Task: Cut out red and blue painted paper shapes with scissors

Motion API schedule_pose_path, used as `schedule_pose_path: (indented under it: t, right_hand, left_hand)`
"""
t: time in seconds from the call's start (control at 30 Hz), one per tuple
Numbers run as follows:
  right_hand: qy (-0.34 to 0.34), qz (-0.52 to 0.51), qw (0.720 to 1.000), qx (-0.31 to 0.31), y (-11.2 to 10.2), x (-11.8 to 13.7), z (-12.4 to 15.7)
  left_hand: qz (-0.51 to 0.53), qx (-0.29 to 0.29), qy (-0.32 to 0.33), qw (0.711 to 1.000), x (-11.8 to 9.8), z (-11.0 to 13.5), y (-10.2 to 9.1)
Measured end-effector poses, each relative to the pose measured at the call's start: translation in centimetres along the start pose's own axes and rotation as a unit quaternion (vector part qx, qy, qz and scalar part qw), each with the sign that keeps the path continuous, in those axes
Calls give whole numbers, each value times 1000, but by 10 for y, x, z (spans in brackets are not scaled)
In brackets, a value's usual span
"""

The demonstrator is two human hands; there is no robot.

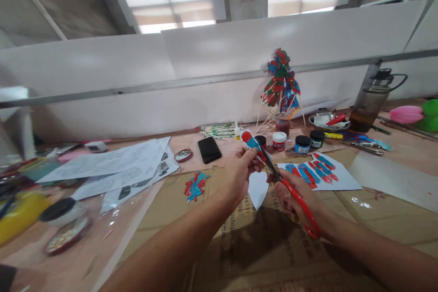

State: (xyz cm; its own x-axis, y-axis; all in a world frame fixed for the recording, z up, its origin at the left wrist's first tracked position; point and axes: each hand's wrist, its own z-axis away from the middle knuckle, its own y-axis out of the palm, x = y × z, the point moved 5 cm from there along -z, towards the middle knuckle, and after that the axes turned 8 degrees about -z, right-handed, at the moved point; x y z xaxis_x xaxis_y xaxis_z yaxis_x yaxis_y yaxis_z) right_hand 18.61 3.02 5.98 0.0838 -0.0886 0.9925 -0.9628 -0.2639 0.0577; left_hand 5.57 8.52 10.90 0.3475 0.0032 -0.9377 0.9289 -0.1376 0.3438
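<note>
My left hand (pixel 241 169) pinches a white paper piece (pixel 252 142) painted in red and blue. Red-handled scissors (pixel 303 207) are in my right hand (pixel 296 194), their blades at the painted paper's right edge. Below the hands hangs or lies a pointed bit of white paper (pixel 258 189); I cannot tell whether it is still joined. To the right rests a white sheet (pixel 328 175) with several red-and-blue painted shapes. A cut-out red-and-blue piece (pixel 196 186) lies left of my hands on the cardboard (pixel 164 214).
Paint jars (pixel 302 144) stand behind my hands. A phone (pixel 209 149), a small glue bottle (pixel 237 131) and printed sheets (pixel 112 169) are to the left. A colourful figure on sticks (pixel 281 77), a metal bowl (pixel 328 121) and a water bottle (pixel 371 100) stand at the back right.
</note>
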Motion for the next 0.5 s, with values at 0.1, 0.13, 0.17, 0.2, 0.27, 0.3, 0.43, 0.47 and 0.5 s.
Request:
schedule_pose_path:
  t: [0.1,0.13,0.17,0.2,0.27,0.3,0.43,0.47,0.5]
  right_hand:
    - [-5,5,1000,-1,-1,-1,-1]
    - [-3,5,1000,0,-1,-1,-1]
    - [-1,3,1000,-1,-1,0,-1]
    - [1,0,1000,-2,0,0,0]
    - [4,-7,1000,-5,1,3,1]
    - [6,-10,1000,-7,2,3,1]
    - [20,-3,1000,-4,4,3,2]
    - [20,-2,1000,-4,4,2,2]
    - [21,-2,1000,-4,4,2,2]
  left_hand:
    - [1,5,3,1000,-1,0,1]
    - [1,6,4,1000,-1,1,1]
    - [1,6,4,1000,-1,1,1]
    - [1,5,4,1000,-1,1,1]
    - [-2,2,1,1000,-1,0,1]
    - [-4,0,1,1000,-1,0,0]
    - [-10,2,-3,1000,1,0,0]
    - [-12,6,-5,1000,1,0,1]
    - [-14,9,-7,1000,2,1,1]
